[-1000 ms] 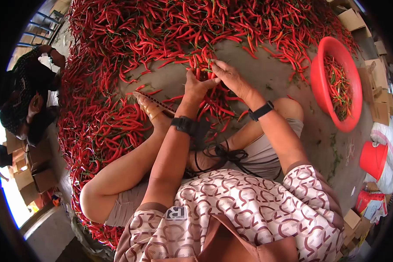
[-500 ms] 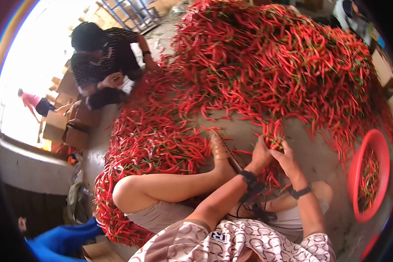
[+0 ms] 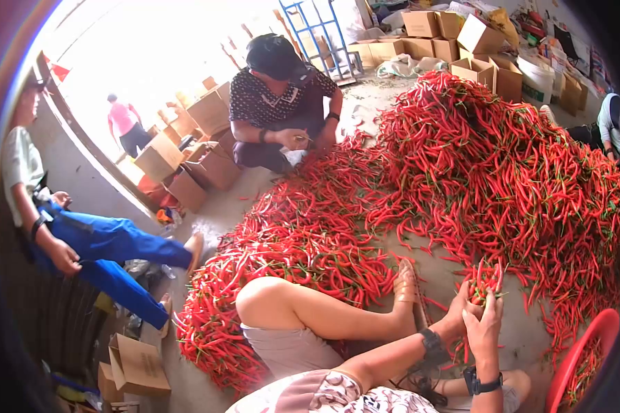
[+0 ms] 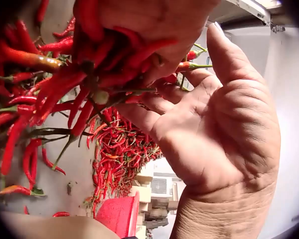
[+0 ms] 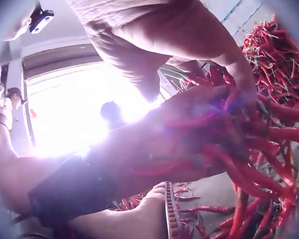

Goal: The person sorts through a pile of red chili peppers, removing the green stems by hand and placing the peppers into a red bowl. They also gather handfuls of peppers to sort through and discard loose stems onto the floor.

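In the head view my left hand [image 3: 459, 304] and right hand [image 3: 484, 322] are close together, with a bunch of red chili peppers [image 3: 486, 279] between them. The left wrist view shows my left palm [image 4: 204, 124] facing up, its thumb raised and its fingers bent behind the bunch [image 4: 109, 59]. From above, my right hand [image 4: 154, 17] wraps over the same peppers and partly hides them. In the right wrist view, my right hand's fingers [image 5: 241, 79] curl down around the peppers. Green stems stick out among the red pods.
A large heap of chili peppers [image 3: 503, 165] rises ahead, and a lower spread [image 3: 289, 275] lies left of my bent leg. A red basin [image 3: 592, 344] stands at right. One person [image 3: 275, 103] crouches across the heap; another in blue trousers [image 3: 110, 234] is at left. Cardboard boxes [image 3: 482, 72] line the back.
The head view has swung up and left, bringing the doorway, boxes and other people into sight. My hands stay together around a bunch of chili peppers, now raised in front of the leg.
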Tool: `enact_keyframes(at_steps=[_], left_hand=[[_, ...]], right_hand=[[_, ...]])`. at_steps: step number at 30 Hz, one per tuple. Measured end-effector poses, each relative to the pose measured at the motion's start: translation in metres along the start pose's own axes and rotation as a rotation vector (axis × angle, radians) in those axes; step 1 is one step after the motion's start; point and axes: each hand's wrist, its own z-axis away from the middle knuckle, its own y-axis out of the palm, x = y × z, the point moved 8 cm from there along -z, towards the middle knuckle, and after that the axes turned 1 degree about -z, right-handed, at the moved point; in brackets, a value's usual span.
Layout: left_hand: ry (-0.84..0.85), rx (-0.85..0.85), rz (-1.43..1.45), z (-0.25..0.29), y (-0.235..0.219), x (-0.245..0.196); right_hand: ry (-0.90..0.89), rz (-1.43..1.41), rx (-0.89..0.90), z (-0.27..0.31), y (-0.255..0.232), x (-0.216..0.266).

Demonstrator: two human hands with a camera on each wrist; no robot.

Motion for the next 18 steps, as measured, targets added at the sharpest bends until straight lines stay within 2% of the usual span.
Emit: enact_keyframes(at_steps=[1, 5, 7, 9, 13, 14, 18], left_hand=[[0.088, -0.004, -0.258, 0.005, 0.001, -0.016], [0.157, -0.050, -0.130, 0.019, 0.015, -0.064], [0.137, -0.039, -0.063, 0.018, 0.009, -0.066], [0.106, -0.013, 0.023, 0.018, 0.006, -0.067], [0.045, 0.020, 0.242, 0.021, -0.004, -0.074], [0.032, 0.029, 0.285, 0.022, -0.004, -0.074], [-0.004, 0.049, 0.413, 0.028, -0.011, -0.079]], right_hand=[[-0.006, 0.050, -0.027, 0.003, -0.004, 0.010], [-0.063, 0.144, -0.102, 0.001, -0.006, 0.034], [-0.076, 0.170, -0.080, 0.003, -0.009, 0.046], [-0.168, 0.262, -0.128, 0.009, -0.012, 0.061], [-0.238, 0.434, -0.065, 0.017, -0.004, 0.078], [-0.196, 0.457, -0.070, 0.023, -0.001, 0.085], [-0.250, 0.436, 0.035, 0.027, 0.012, 0.094]])
